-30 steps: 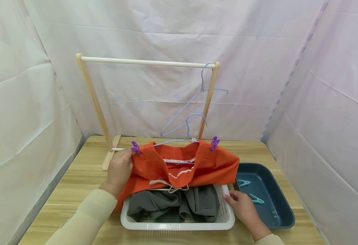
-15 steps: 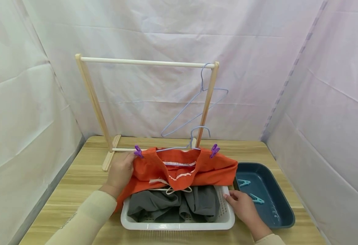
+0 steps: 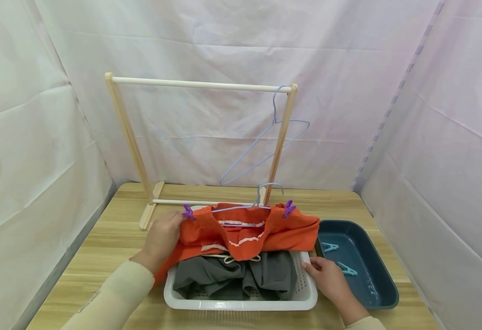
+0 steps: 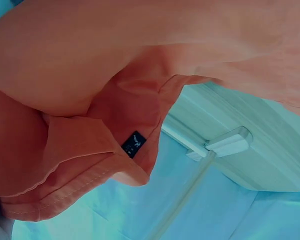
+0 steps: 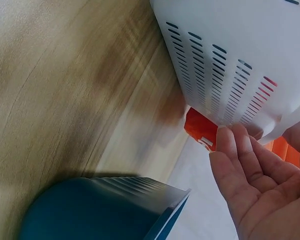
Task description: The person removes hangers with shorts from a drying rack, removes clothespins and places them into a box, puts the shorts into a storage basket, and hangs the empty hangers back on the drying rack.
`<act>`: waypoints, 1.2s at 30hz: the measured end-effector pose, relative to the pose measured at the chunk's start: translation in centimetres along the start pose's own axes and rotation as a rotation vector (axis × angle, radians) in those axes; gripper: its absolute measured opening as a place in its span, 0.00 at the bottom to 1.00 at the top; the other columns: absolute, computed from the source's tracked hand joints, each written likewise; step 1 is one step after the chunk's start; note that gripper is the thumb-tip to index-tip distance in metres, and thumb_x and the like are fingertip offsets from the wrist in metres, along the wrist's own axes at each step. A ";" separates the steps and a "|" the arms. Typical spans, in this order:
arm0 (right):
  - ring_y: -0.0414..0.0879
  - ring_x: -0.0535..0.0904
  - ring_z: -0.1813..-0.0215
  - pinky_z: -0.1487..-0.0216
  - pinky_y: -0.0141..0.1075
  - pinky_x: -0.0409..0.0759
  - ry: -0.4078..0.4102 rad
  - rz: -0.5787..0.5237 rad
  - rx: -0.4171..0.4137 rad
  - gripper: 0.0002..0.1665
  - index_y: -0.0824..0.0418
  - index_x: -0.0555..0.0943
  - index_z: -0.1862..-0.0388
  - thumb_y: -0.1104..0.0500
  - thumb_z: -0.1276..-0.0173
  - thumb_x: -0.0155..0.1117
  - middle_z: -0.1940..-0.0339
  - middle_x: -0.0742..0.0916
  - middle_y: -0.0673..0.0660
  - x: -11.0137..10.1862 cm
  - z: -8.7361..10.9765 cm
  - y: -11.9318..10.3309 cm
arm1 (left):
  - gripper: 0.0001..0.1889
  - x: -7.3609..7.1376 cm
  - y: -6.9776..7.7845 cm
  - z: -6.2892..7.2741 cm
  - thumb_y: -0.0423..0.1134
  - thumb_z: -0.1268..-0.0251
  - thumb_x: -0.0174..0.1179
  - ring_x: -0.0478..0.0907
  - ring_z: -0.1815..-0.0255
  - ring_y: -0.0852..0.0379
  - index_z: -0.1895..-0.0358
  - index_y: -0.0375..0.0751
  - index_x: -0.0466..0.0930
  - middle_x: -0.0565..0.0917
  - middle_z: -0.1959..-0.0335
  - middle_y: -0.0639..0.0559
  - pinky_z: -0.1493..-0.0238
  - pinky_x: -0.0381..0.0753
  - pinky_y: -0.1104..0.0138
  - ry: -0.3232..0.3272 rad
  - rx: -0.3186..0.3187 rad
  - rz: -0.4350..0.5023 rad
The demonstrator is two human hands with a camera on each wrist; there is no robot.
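Orange drawstring shorts (image 3: 245,238) lie over the far part of a white basket (image 3: 241,305), fixed to a blue wire hanger (image 3: 241,208) by two purple clothespins (image 3: 289,209). My left hand (image 3: 162,240) grips the shorts' left end beside one clothespin; its fingertips are hidden. In the left wrist view the orange cloth (image 4: 130,105) shows a small black label (image 4: 134,144), with a bit of hand at the lower left edge. My right hand (image 3: 329,279) holds the basket's right rim, fingers (image 5: 229,145) against its outer wall in the right wrist view.
Grey cloth (image 3: 236,277) fills the basket. Behind stands a wooden rack (image 3: 203,85) with a bare blue hanger (image 3: 246,153) at its right end. A dark blue tray (image 3: 373,275) with two light blue clothespins (image 3: 346,269) sits to the right. Pale curtains surround the table.
The hanger with its clothespins and the top edge of the shorts has sunk lower toward the basket. My left hand has moved slightly down; my right hand stays on the rim.
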State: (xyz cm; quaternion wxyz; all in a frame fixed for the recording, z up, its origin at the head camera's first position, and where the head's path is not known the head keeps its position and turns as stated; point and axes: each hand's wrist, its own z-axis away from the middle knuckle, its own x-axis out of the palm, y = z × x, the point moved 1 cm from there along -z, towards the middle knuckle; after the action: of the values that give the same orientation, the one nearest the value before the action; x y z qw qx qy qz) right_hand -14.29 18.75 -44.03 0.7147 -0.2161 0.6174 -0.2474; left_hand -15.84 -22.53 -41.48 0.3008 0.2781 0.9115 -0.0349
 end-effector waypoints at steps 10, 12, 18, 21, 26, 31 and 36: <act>0.49 0.82 0.60 0.59 0.47 0.82 0.060 0.052 -0.004 0.25 0.71 0.79 0.48 0.53 0.35 0.66 0.62 0.86 0.56 -0.2 0.0 0.2 | 0.16 -0.1 0.2 0.7 0.14 0.58 0.65 0.81 0.67 0.44 0.65 0.33 0.80 0.83 0.69 0.42 0.62 0.84 0.54 -0.040 -0.009 -0.002; 0.49 0.82 0.59 0.59 0.47 0.82 0.063 0.054 -0.005 0.26 0.71 0.79 0.47 0.52 0.35 0.66 0.62 0.86 0.56 -0.3 0.0 0.2 | 0.15 -0.2 0.2 0.8 0.15 0.57 0.65 0.82 0.66 0.44 0.65 0.33 0.80 0.84 0.69 0.42 0.62 0.84 0.54 -0.050 -0.018 0.002; 0.51 0.81 0.55 0.55 0.49 0.82 0.110 0.061 -0.051 0.27 0.71 0.78 0.44 0.53 0.35 0.67 0.58 0.85 0.57 -0.7 0.2 -0.1 | 0.13 -0.3 0.1 1.3 0.17 0.51 0.64 0.83 0.64 0.45 0.63 0.35 0.81 0.84 0.67 0.41 0.61 0.84 0.54 -0.070 -0.030 0.002; 0.54 0.81 0.52 0.51 0.51 0.81 0.178 0.072 -0.102 0.26 0.70 0.78 0.44 0.56 0.36 0.68 0.55 0.85 0.60 -1.0 0.5 -0.5 | 0.12 -0.4 0.0 1.6 0.18 0.50 0.63 0.83 0.64 0.46 0.64 0.36 0.82 0.84 0.67 0.42 0.61 0.84 0.54 -0.077 -0.041 -0.007; 0.57 0.80 0.50 0.49 0.53 0.80 0.298 0.108 -0.220 0.22 0.69 0.80 0.46 0.60 0.37 0.69 0.53 0.84 0.63 -1.5 0.7 -1.5 | 0.11 -0.5 -0.1 1.9 0.19 0.51 0.65 0.83 0.64 0.47 0.66 0.37 0.83 0.84 0.69 0.44 0.62 0.84 0.55 -0.078 -0.051 -0.010; 0.57 0.81 0.51 0.51 0.53 0.80 0.376 0.123 -0.338 0.21 0.69 0.81 0.48 0.63 0.39 0.70 0.54 0.84 0.62 -2.1 0.5 -2.3 | 0.12 -0.5 0.0 2.1 0.18 0.52 0.65 0.83 0.65 0.47 0.66 0.36 0.83 0.83 0.68 0.45 0.63 0.84 0.55 -0.073 -0.045 -0.018; 0.59 0.80 0.49 0.49 0.55 0.79 0.418 0.142 -0.414 0.20 0.68 0.82 0.49 0.64 0.41 0.71 0.52 0.84 0.64 -2.6 0.1 -3.2 | 0.11 -0.4 -0.1 2.3 0.18 0.49 0.60 0.82 0.65 0.47 0.67 0.37 0.83 0.82 0.68 0.44 0.63 0.84 0.55 -0.091 -0.033 -0.043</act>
State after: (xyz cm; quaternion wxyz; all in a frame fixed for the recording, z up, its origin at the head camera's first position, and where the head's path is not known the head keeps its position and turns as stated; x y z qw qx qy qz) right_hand -14.75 17.89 -40.01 0.5285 -0.2579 0.8019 -0.1050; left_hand -14.37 -23.33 -43.17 0.3459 0.2516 0.9031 -0.0390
